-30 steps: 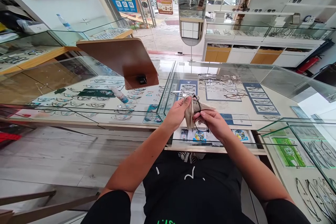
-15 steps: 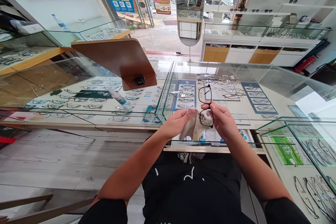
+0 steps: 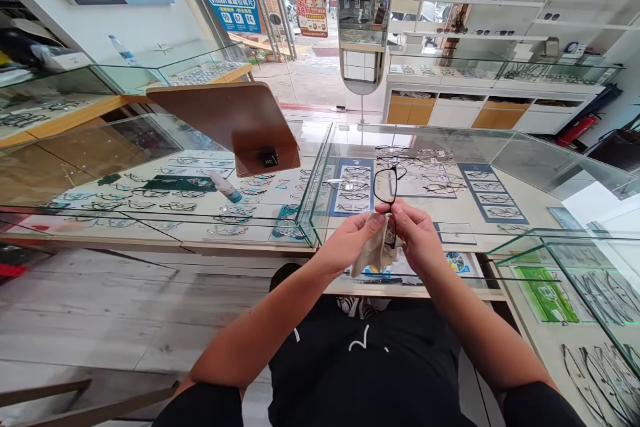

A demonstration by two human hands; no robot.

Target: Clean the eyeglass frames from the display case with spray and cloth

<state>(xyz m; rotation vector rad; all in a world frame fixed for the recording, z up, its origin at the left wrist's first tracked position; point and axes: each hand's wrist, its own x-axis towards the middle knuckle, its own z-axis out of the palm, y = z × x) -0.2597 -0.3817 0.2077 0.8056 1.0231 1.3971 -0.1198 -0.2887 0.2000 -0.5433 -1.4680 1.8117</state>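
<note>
Black-framed eyeglasses are held upright on their side above the glass counter, one lens above the other. My right hand is closed on them, its fingers pinching around the bridge. A beige cleaning cloth hangs from my left hand, which is closed on it. The cloth lies against the lower lens and covers most of it. My left fingertips are partly hidden behind the cloth and the frame.
A glass display counter with rows of eyeglasses stands before me. On its left part are a brown-backed tilted mirror or board and a small white bottle. To the right, a glass case holds a green packet and more frames.
My left hand has moved right, bringing the cloth from beside the eyeglasses onto the lower lens. The eyeglasses have turned slightly and shifted a little left. The view has tilted slightly upward.
</note>
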